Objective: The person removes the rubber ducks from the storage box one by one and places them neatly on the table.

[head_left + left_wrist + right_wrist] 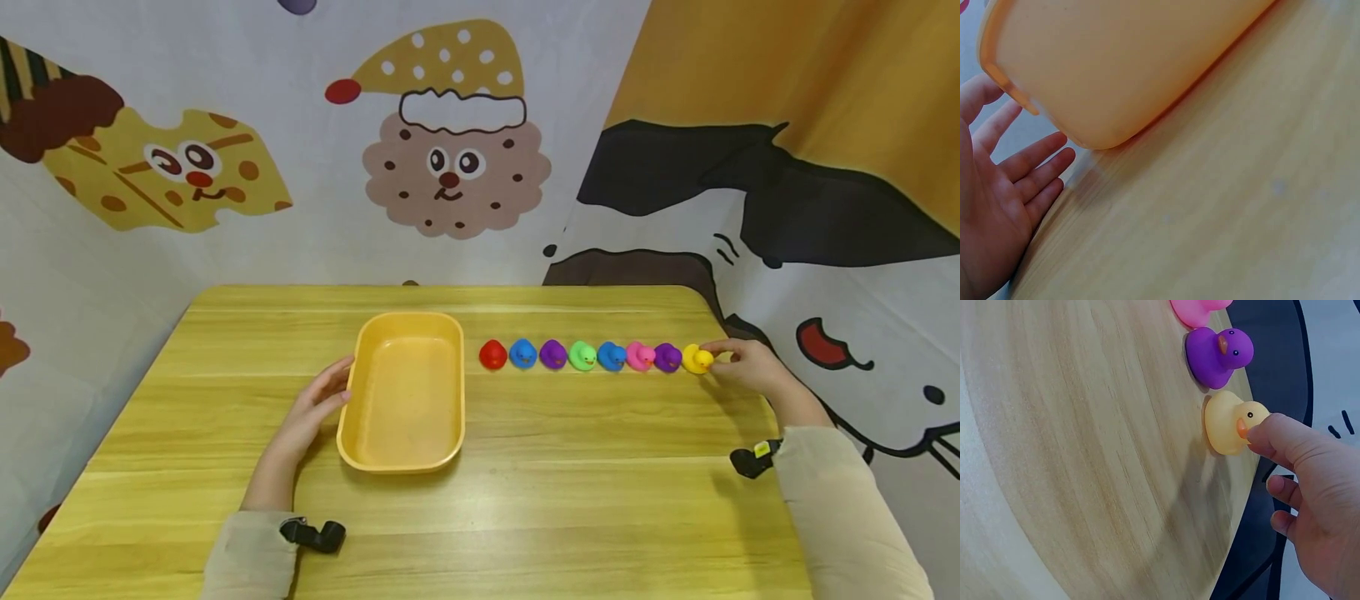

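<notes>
At the right end of a row of toy ducks stands a yellow rubber duck (697,359), upright on the table. My right hand (750,367) pinches its head with thumb and forefinger; the other fingers are bent beneath, as the right wrist view shows. Left of it in the row is a purple duck (1213,356). An orange-yellow plastic tray (457,392), with nothing in it, stands left of the row. Against its left side rests my left hand (311,408), fingers spread and fairly straight, fingertips at the rim and wall.
The row runs on leftward with a pink duck (641,356), a blue duck (611,356), a green duck (582,356), more ducks and a red one (492,355) nearest the tray. A wooden table (570,500) bears everything; a cartoon-print cloth (300,258) hangs behind it.
</notes>
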Demonstrator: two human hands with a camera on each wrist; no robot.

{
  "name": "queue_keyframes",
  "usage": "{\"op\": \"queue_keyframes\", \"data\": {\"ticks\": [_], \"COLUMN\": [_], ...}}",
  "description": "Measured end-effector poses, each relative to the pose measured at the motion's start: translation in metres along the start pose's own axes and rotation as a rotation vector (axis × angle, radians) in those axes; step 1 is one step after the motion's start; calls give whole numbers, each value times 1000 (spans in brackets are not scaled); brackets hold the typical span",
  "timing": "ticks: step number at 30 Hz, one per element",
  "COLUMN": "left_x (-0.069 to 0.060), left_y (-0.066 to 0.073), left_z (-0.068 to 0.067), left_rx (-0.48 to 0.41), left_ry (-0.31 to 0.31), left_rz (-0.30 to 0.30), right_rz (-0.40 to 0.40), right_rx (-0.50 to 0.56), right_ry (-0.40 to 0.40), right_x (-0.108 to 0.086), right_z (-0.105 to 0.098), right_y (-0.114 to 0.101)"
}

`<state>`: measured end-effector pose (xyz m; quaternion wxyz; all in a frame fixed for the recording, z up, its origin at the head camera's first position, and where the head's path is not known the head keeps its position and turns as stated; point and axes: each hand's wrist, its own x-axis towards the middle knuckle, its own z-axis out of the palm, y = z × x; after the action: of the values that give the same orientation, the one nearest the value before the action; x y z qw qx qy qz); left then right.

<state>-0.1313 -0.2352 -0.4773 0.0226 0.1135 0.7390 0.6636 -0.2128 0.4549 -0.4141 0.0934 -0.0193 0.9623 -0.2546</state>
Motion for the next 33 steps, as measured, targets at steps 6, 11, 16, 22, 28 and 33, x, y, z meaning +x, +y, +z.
{"op": "queue_keyframes", "data": {"ticks": [6, 11, 16, 22, 28, 33], "left_x": [0, 0, 1, 1, 0, -1], "left_y": [0, 1, 2, 3, 2, 2], "left_z": [0, 0, 1, 0, -1, -1], "left_rx": [4, 7, 10, 14, 19, 22], "left_ry": [-3, -2, 0, 2, 1, 1], "left_rz": [-3, -17, -14, -20, -33, -46], "right_rz": [6, -3, -7, -5, -49, -102], "right_rx": [4, -12, -7, -12, -7, -21], "right_ry": [-5, -11, -19, -27, 5, 52], "right_x": [0, 0, 0, -2, -6, -11], "right_z": [0, -2, -3, -4, -6, -10], "right_y": [2, 1, 0, 0, -4, -5]}}
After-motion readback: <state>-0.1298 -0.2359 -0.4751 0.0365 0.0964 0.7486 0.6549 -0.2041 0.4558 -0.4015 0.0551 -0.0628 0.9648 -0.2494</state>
